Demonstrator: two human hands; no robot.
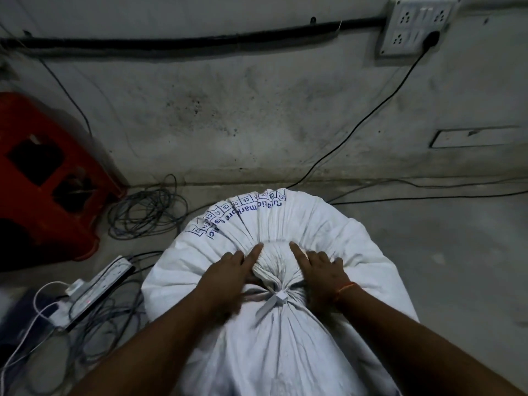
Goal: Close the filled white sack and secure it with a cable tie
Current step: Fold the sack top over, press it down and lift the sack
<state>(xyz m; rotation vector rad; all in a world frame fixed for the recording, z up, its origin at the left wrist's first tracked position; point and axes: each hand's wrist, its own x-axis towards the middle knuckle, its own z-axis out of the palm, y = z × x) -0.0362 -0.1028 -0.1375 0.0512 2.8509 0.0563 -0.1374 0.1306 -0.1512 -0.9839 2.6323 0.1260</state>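
Fingers (pixel 255 250) of the left hand (pixel 225 274) spread apart and laid flat on the cloth, forefinger stretched toward the far side along the left edge of the gathered neck (pixel 274 267), nothing clamped between them. Left of all this, against the wall: a red plastic stool (pixel 48 178), a loose coil of grey cable (pixel 145 212) on the floor, and nearer, a white power strip (pixel 97 287) with a tangle of leads. At centre, the filled white sack (pixel 285 352), standing on the floor between the forearms and tilted away, blue print (pixel 243 217) showing on its far side. Mouth already bunched into a tuft and cinched with a white cable tie (pixel 278 297), locking head facing the camera, free tail (pixel 264 310) hanging down and to the left, untrimmed. Right of the tuft, the right hand (pixel 325 277), likewise spread open and pressed on the sack, forefinger pointed far along the right edge of the neck, gripping nothing; an orange thread at that wrist. Farther right and high on the wall, a switchboard (pixel 417 24) with a black lead (pixel 371 110) running down to the floor. Judged from this: closing and tying done, tie seemingly pulled snug, though its tightness not to be told for certain. Left, at most, a check of the hold and perhaps a trim of the tail.
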